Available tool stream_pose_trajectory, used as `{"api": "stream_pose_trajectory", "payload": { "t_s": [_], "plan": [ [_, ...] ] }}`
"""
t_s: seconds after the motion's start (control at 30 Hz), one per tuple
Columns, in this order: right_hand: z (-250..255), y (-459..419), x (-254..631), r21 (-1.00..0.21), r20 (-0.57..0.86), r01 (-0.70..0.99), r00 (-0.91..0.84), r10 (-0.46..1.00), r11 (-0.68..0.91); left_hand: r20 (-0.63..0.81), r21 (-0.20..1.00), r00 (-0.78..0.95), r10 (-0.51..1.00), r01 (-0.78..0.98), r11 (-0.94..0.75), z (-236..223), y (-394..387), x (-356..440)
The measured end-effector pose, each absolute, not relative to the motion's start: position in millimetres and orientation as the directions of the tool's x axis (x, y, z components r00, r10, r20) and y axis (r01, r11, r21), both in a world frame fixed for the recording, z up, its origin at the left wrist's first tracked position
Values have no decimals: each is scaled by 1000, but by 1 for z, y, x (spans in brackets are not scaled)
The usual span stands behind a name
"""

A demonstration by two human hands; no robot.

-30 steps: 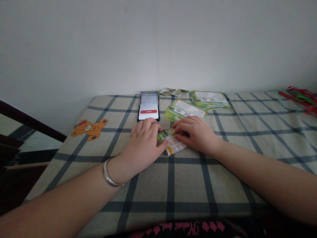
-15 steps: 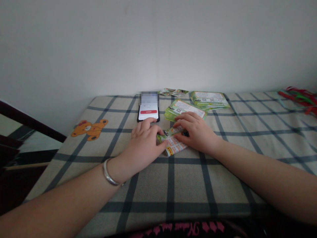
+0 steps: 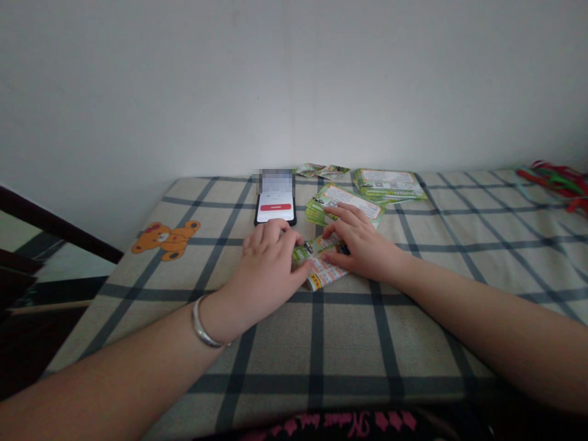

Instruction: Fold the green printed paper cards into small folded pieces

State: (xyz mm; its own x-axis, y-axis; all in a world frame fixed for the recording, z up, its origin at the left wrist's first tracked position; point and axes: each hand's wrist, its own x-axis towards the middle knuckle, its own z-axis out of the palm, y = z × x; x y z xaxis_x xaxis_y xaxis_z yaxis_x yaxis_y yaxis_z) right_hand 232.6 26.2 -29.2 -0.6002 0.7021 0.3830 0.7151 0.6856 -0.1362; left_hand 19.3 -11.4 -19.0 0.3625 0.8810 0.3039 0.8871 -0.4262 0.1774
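A folded printed leaflet (image 3: 325, 274) lies on the checked tablecloth, green at the top with rows of orange and white print below. My left hand (image 3: 269, 260) grips its left edge, thumb in front and fingers bent behind. On the right side, my right hand (image 3: 367, 248) has its thumb on the paper and its fingers curved over the upper edge. Part of the leaflet is hidden under both hands. Just beyond my right fingertips is a fanned stack of green leaflets (image 3: 349, 197). A phone (image 3: 275, 211) with a lit screen rests beyond my left fingers.
Another stack of green leaflets (image 3: 390, 180) sits at the back right, and folded leaflets (image 3: 316, 169) lie against the wall. Red and green strips (image 3: 558, 180) are heaped at the far right. A bear picture (image 3: 168, 241) marks the left of the tablecloth (image 3: 275, 361).
My right hand has shifted slightly, its fingers a little more spread over the leaflet. My left fingers have moved slightly. The leaflet stays in about the same place.
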Motion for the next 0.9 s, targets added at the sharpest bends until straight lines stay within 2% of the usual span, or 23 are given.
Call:
{"api": "stream_pose_trajectory", "payload": {
  "t_s": [0.23, 0.63, 0.9],
  "plan": [
    [-29, 24, 233, -115, 378, 742, -582, 720, 661, 217, 243, 354, 910, 883, -401, -18, -7, 20],
    [-29, 30, 234, -153, 341, 733, -590, 732, 663, 216, 259, 363, 906, 874, -412, -18, -10, 21],
    [-27, 26, 236, -130, 370, 682, -640, 673, 720, 259, 285, 443, 858, 814, -507, -23, -7, 18]
  ]
}}
